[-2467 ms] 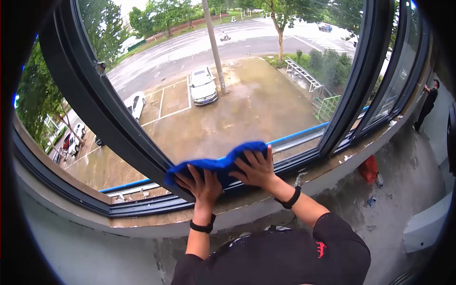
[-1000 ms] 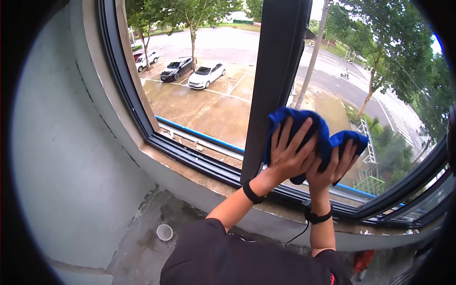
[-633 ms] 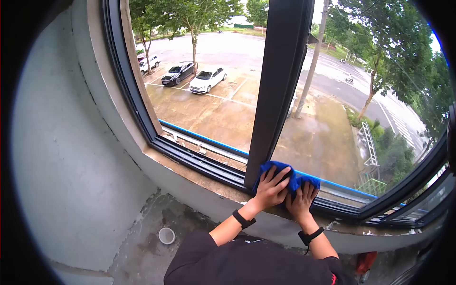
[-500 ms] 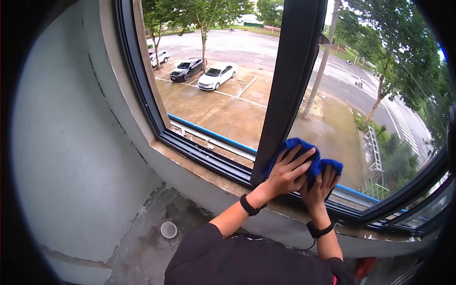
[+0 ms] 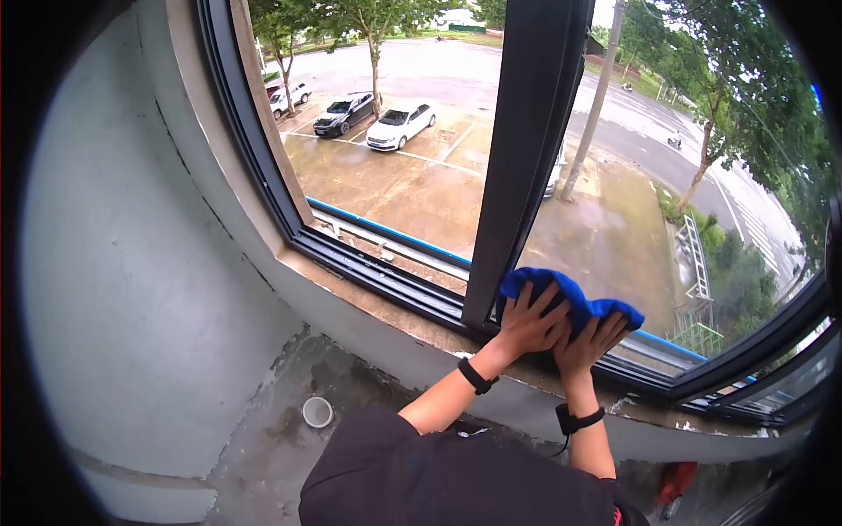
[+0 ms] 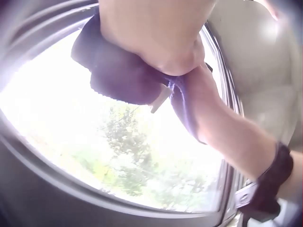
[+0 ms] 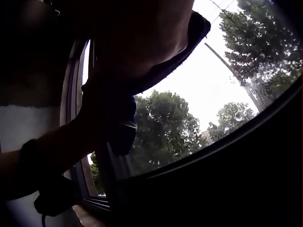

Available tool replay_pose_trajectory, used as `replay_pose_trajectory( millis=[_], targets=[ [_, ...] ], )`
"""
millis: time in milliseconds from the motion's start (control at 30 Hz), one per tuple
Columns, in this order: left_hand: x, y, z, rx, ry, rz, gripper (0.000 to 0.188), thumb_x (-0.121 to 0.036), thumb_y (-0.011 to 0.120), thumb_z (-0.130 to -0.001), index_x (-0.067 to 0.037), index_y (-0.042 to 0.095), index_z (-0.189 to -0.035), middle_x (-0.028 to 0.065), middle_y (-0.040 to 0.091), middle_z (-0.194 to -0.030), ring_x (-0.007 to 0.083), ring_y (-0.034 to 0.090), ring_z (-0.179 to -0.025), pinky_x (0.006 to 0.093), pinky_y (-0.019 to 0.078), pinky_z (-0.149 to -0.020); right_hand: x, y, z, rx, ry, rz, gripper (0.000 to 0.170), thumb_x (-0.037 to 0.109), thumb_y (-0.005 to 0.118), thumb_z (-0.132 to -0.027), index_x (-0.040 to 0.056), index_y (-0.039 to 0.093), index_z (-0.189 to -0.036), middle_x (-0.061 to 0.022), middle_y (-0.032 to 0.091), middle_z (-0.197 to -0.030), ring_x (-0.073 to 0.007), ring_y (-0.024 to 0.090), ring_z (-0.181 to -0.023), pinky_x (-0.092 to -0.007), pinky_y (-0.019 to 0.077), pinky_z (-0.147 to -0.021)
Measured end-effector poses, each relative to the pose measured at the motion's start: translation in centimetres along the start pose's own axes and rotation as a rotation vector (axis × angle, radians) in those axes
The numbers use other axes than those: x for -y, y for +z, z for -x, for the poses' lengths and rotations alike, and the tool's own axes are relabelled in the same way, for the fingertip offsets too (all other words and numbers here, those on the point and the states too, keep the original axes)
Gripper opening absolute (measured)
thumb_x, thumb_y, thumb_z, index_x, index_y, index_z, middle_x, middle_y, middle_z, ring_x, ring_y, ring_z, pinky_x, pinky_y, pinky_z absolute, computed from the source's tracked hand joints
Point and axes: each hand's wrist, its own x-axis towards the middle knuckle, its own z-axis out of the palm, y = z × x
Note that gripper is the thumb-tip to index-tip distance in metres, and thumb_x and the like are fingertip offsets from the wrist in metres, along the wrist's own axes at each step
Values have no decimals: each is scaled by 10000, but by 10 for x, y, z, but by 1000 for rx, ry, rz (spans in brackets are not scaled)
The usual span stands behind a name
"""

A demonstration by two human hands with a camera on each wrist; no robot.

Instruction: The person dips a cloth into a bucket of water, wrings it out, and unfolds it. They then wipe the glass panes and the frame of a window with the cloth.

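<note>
- Down by the lower left corner of the big window pane [image 5: 605, 237], the blue cloth [image 5: 572, 292] is lying against the glass, its left end sitting right by the dark upright [image 5: 533, 131]. Can't tell if they're actually touching.
- Left hand [image 5: 531, 330] and right hand [image 5: 586, 348] are pressing on it side by side, fingers mostly straight and a bit spread, so they're flattening it, not clutching it.
- Honestly, I'd be keeping both palms pushing evenly: the cloth's top edge is dipping between the hands, so it may be missing a strip there.
- I'd also be working it snugly along the upright and bottom rail [image 5: 638, 378], watching for snags.
- Versus a second ago, hands and cloth are sitting lower on the glass; the fingers are staying spread the same way.
</note>
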Motion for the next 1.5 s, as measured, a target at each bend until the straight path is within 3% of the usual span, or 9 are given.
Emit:
replay_pose_trajectory(
  millis=[133, 333, 433, 567, 700, 833, 1167, 1300, 1500],
  targets=[
    [8, 0, 11, 207, -12, 34, 343, -305, 685, -812, -295, 709, -1153, 122, 572, -1367, 501, 483, -1186, 582, 354, -986, -10, -19, 4, 129, 27, -123, 705, 321, 692, -873, 35, 424, -1460, -315, 229, -1568, -538, 146, -1456, -664, 96, -1157],
    [-24, -26, -132, -62, 67, -40, 437, -322, 664, -851, -274, 656, -1285, 143, 463, -1496, 541, 369, -1334, 611, 276, -1057, -15, -70, -165, -182, -12, -81, 679, 326, 699, -877, 36, 473, -1448, -262, 346, -1544, -423, 279, -1455, -540, 155, -1185],
    [-39, -27, -160, -164, 90, -82, 450, -308, 630, -854, -280, 633, -1304, 85, 486, -1489, 480, 479, -1252, 531, 382, -921, -12, -70, -172, -178, 15, 35, 686, 372, 629, -922, 32, 417, -1479, -271, 315, -1554, -446, 267, -1451, -557, 151, -1182],
    [-29, -6, -98, -83, 68, -191, 409, -378, 632, -833, -320, 670, -1236, 68, 529, -1440, 475, 503, -1187, 544, 405, -851, -19, -37, -110, -93, -6, 119, 727, 483, 498, -965, 19, 326, -1498, -305, 243, -1561, -541, 230, -1422, -653, 162, -1144],
    [8, 6, 27, 190, 129, -151, 353, -401, 705, -798, -334, 707, -1145, 0, 573, -1365, 412, 528, -1129, 488, 446, -828, -37, -18, 22, 264, -8, 159, 699, 492, 583, -914, -25, 470, -1371, -361, 327, -1457, -580, 300, -1341, -712, 201, -1098],
    [-1, 6, 52, 211, -7, -26, 346, -349, 773, -754, -285, 732, -1091, 71, 582, -1311, 466, 487, -1152, 565, 380, -942, -14, -24, 45, 300, 127, -43, 789, 402, 661, -881, -2, 318, -1466, -372, 226, -1524, -596, 171, -1401, -707, 116, -1125],
    [-42, -26, -167, -129, 175, -81, 433, -396, 729, -802, -280, 703, -1219, 110, 496, -1477, 516, 363, -1368, 654, 146, -1122, -29, -87, -174, -155, 26, -57, 749, 346, 731, -853, 56, 426, -1473, -272, 322, -1550, -458, 281, -1444, -569, 167, -1179],
    [-16, 1, -88, -62, 197, -212, 398, -492, 694, -792, -346, 704, -1163, 82, 490, -1467, 521, 338, -1369, 692, 157, -1091, -37, -43, -84, -83, 3, -15, 749, 449, 669, -881, 39, 421, -1457, -295, 293, -1548, -528, 251, -1422, -647, 184, -1142],
    [19, 5, 43, 105, 107, -192, 320, -486, 746, -745, -339, 721, -1028, 31, 566, -1307, 444, 405, -1256, 625, 298, -971, -27, -21, 44, 290, -83, -2, 611, 448, 716, -837, 64, 550, -1283, -256, 505, -1313, -481, 458, -1221, -633, 297, -1061]
  ],
)
